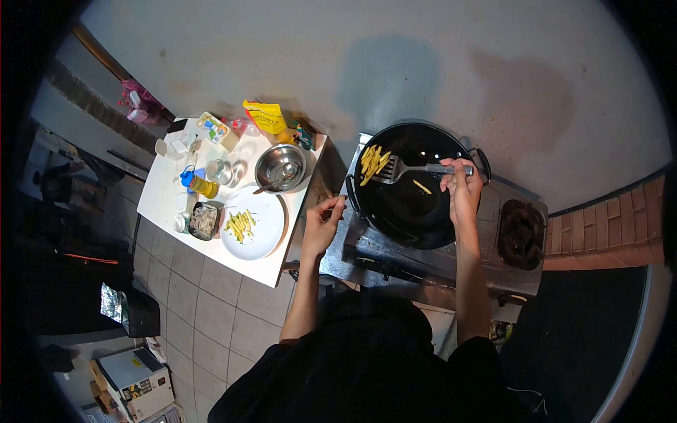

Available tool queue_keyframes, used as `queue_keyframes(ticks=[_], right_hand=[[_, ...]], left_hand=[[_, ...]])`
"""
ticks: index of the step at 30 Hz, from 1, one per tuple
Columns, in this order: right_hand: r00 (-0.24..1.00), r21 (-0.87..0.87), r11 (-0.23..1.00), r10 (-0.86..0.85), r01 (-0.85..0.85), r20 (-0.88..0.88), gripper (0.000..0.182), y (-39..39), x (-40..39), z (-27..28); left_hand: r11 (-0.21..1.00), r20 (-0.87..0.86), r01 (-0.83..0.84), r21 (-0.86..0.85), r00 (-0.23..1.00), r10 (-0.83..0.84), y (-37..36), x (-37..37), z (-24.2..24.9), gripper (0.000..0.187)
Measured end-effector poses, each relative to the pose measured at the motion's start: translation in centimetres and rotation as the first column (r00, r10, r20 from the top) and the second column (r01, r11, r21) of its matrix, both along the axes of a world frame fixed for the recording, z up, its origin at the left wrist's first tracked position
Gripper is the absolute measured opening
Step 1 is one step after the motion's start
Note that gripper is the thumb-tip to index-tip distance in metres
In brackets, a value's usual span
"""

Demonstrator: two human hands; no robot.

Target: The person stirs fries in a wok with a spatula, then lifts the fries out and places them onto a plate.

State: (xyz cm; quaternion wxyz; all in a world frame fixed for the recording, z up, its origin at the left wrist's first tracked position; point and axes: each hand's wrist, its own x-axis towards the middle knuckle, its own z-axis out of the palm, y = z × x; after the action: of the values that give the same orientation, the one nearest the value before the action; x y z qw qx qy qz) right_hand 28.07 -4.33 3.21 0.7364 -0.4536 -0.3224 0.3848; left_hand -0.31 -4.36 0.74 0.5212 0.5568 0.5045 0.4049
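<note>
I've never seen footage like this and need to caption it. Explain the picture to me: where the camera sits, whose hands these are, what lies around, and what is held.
There is one picture, taken by a camera worn on a person's head, looking down over their dark top. The wide lens bends the edges, hence the round frame.

Both hands belong to that person. The right hand has its grip on the handle of a slotted spatula, which carries yellow strips over a black wok. One more strip lies in the wok. The wok sits on a stove; a second burner beside it is bare. The left hand touches the wok's near side handle with curled fingers.

To the left stands a white table with a plate of more yellow strips, a steel bowl, a yellow bag, a small bottle and other small containers.
</note>
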Motion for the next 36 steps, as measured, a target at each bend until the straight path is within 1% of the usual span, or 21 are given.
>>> queue_keyframes(ticks=[7, 9, 15, 19, 21, 22, 23, 25, 26, 27, 29, 30, 34, 36], right_hand=[[0.999, -0.019, 0.999, 0.03, -0.03, -0.029, 0.013, -0.2, 0.0, 0.4], [0.998, 0.013, 0.999, 0.046, -0.045, -0.05, 0.013, -0.2, 0.3, 0.1], [0.999, -0.041, 0.999, 0.033, -0.034, -0.031, 0.011, -1.2, 0.9, 0.1], [0.999, -0.025, 1.0, -0.001, 0.0, -0.04, 0.012, -2.3, 1.4, 0.3], [0.999, -0.038, 0.999, -0.039, 0.039, 0.017, 0.013, -3.1, 2.4, 0.6], [0.997, -0.023, 0.997, -0.075, 0.075, 0.025, 0.015, -3.6, 2.7, 1.0], [0.997, -0.025, 0.997, -0.073, 0.074, 0.024, 0.015, -4.1, 3.4, 1.5], [0.979, -0.089, 0.988, -0.111, 0.127, 0.168, 0.014, -5.2, 5.0, 2.6], [0.973, -0.101, 0.981, -0.143, 0.163, 0.181, 0.013, -5.6, 5.5, 3.2], [0.973, -0.102, 0.981, -0.145, 0.165, 0.181, 0.013, -5.9, 6.1, 3.6], [0.939, -0.113, 0.975, -0.146, 0.189, 0.312, 0.013, -6.5, 7.4, 4.2], [0.931, -0.119, 0.974, -0.145, 0.195, 0.336, 0.014, -6.8, 7.7, 4.7], [0.922, -0.103, 0.979, -0.13, 0.179, 0.365, 0.015, -6.9, 9.0, 4.9], [0.9, -0.091, 0.982, -0.111, 0.164, 0.421, 0.016, -6.8, 9.2, 5.0]], left_hand=[[1.0, 0.023, 0.006, -0.006, 1.0, -0.006, 0.2, -0.3, -0.5, 0.03], [1.0, 0.023, 0.009, -0.013, 1.0, -0.008, 0.2, -0.2, -0.5, 0.03], [1.0, 0.017, 0.012, 0.001, 1.0, -0.012, 0.2, -0.1, -0.7, 0.031], [1.0, 0.031, 0.015, -0.012, 0.999, -0.015, 0.2, 0.0, -0.8, 0.031], [1.0, 0.021, 0.015, -0.014, 1.0, -0.015, 0.2, 0.0, -0.6, 0.031], [1.0, 0.03, 0.016, -0.009, 0.999, -0.016, 0.2, 0.0, -0.4, 0.03], [1.0, 0.04, 0.016, -0.005, 0.999, -0.016, 0.2, 0.0, -0.4, 0.03], [1.0, 0.041, 0.013, -0.009, 0.999, -0.013, 0.2, 0.0, -0.6, 0.03], [1.0, 0.042, 0.011, -0.011, 0.999, -0.01, 0.3, 0.0, -0.6, 0.03], [1.0, 0.043, 0.012, -0.012, 0.999, -0.012, 0.2, 0.0, -0.6, 0.03], [1.0, 0.032, 0.013, -0.023, 0.999, -0.013, 0.1, 0.2, -0.3, 0.03], [1.0, 0.033, 0.015, -0.023, 0.999, -0.014, 0.1, 0.3, -0.3, 0.03], [1.0, 0.033, -0.001, -0.01, 0.999, 0.001, 0.1, 0.4, -0.7, 0.031], [1.0, 0.036, -0.007, -0.01, 0.999, 0.008, 0.1, 0.4, -0.8, 0.031]])
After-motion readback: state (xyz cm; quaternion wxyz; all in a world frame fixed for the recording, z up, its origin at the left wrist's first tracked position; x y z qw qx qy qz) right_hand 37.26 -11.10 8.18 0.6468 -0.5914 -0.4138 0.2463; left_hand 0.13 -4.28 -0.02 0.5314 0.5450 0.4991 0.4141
